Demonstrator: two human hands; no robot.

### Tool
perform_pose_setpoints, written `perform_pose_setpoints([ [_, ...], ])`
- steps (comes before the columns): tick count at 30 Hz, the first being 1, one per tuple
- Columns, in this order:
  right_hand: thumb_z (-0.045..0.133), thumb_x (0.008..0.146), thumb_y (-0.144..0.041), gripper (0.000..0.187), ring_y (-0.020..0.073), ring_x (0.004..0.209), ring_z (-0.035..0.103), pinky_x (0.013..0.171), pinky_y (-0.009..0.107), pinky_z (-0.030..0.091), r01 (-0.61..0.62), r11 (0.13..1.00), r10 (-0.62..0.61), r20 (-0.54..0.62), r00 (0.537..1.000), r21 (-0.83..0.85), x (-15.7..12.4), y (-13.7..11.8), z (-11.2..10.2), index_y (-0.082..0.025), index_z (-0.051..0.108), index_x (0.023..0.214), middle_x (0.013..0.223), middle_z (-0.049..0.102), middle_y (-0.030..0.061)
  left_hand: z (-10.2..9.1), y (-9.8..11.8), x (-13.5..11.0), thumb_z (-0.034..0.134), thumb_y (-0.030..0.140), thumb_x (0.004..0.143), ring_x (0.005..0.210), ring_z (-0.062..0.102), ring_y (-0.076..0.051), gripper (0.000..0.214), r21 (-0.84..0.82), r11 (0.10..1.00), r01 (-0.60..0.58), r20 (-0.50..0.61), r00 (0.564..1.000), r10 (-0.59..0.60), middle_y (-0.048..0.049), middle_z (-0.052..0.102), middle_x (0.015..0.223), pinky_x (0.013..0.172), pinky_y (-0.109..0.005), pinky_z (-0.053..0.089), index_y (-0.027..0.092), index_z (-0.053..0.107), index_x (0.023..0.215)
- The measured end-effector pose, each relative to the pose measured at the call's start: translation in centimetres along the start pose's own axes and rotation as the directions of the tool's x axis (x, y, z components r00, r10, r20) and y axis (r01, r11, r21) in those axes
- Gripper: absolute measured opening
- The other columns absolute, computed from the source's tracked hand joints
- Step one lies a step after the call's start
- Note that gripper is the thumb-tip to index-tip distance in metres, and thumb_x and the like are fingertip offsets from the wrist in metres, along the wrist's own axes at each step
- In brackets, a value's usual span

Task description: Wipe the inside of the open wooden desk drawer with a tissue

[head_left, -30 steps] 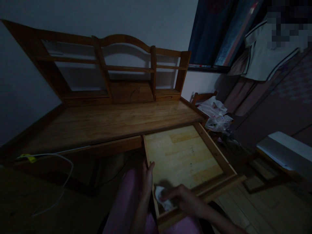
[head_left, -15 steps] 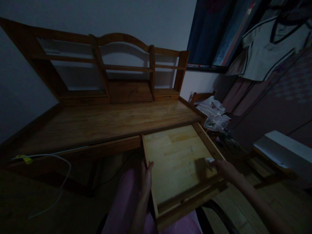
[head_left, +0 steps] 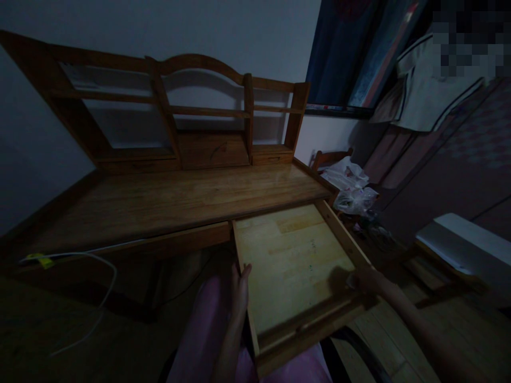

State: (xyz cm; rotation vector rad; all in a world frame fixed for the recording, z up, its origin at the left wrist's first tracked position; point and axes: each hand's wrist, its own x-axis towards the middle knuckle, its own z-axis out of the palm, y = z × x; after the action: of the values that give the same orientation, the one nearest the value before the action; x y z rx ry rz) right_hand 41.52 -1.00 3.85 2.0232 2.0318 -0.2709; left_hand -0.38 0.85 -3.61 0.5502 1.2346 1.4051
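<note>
A wooden drawer [head_left: 287, 298] is pulled out from beneath the desk over my lap, and its pale bottom shows bare. My left hand [head_left: 240, 290] grips the drawer's left side wall, thumb over the edge on the inner side and fingers outside. At the front right corner, my right hand [head_left: 366, 280] is closed around a small crumpled white tissue or cloth [head_left: 351, 281]. The tissue is mostly covered by the fingers and lies low inside the drawer, by the right wall. In this dim light I cannot tell whether it touches the wood.
The wooden desk [head_left: 191, 191] carries a shelf unit [head_left: 199, 149] against the wall. A white cable [head_left: 114, 266] with a yellow tag hangs at its left. To the right stand a chair with plastic bags [head_left: 351, 183] and a stool [head_left: 439, 266] bearing a white box-like object [head_left: 475, 244].
My right hand has moved slightly down and right with the tissue, closer to the drawer's front right corner. My left hand stays in place.
</note>
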Motion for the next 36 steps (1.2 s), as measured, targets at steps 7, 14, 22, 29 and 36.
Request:
perform_pose_setpoints([
  [7, 0.057, 0.084, -0.013, 0.024, 0.0329, 0.096, 0.073, 0.079, 0.037, 0.050, 0.151, 0.980, -0.136, 0.118, 0.984, -0.132, -0.7, -7.4, 0.2, -0.009, 0.078, 0.097, 0.101, 0.075, 0.0232, -0.3, -0.7, 0.5, 0.072, 0.043, 0.080, 0.116, 0.066, -0.031, 0.061, 0.019, 0.999, -0.025, -0.001, 1.000, 0.025, -0.0128, 0.066, 0.130, 0.098, -0.044, 0.053, 0.023, 0.054, 0.135],
  [14, 0.052, 0.091, -0.018, 0.029, 0.0359, 0.094, 0.073, 0.078, 0.041, 0.051, 0.338, 0.929, -0.309, 0.189, 0.932, -0.151, -1.7, -13.7, 0.2, -0.008, 0.078, 0.094, 0.096, 0.075, 0.0249, -0.2, -0.5, 0.4, 0.072, 0.043, 0.080, 0.110, 0.069, -0.030, 0.061, 0.012, 1.000, -0.009, 0.012, 1.000, 0.009, -0.0141, 0.066, 0.129, 0.093, -0.042, 0.055, 0.021, 0.053, 0.133],
  [22, 0.056, 0.085, -0.022, 0.036, 0.0293, 0.103, 0.071, 0.083, 0.034, 0.050, 0.548, 0.832, -0.554, 0.079, 0.828, 0.092, -3.5, -21.4, 0.8, -0.016, 0.074, 0.115, 0.107, 0.075, 0.0171, -0.3, -0.9, 0.6, 0.074, 0.043, 0.079, 0.122, 0.063, -0.031, 0.062, 0.008, 0.999, -0.040, -0.001, 0.999, 0.040, -0.0127, 0.066, 0.131, 0.103, -0.043, 0.050, 0.022, 0.054, 0.134],
  [29, 0.055, 0.078, -0.014, 0.034, 0.0208, 0.088, 0.072, 0.075, 0.025, 0.047, 0.329, 0.868, -0.400, 0.129, 0.908, 0.372, -1.9, -19.0, -1.5, -0.023, 0.081, 0.098, 0.093, 0.078, 0.0066, -0.4, -1.0, 0.7, 0.073, 0.044, 0.080, 0.114, 0.066, -0.030, 0.056, 0.048, 0.998, -0.030, 0.000, 1.000, 0.030, -0.0117, 0.067, 0.126, 0.099, -0.043, 0.052, 0.022, 0.055, 0.129],
  [36, 0.047, 0.087, -0.008, 0.036, 0.0277, 0.104, 0.069, 0.083, 0.031, 0.045, -0.024, 0.999, 0.027, -0.111, 0.993, 0.023, -0.5, -5.3, -2.2, -0.016, 0.076, 0.108, 0.106, 0.075, 0.0155, -0.2, -0.6, 0.5, 0.074, 0.042, 0.078, 0.106, 0.069, -0.028, 0.052, 0.038, 0.998, -0.041, 0.001, 0.999, 0.041, -0.0099, 0.071, 0.114, 0.096, -0.042, 0.053, 0.021, 0.059, 0.123],
])
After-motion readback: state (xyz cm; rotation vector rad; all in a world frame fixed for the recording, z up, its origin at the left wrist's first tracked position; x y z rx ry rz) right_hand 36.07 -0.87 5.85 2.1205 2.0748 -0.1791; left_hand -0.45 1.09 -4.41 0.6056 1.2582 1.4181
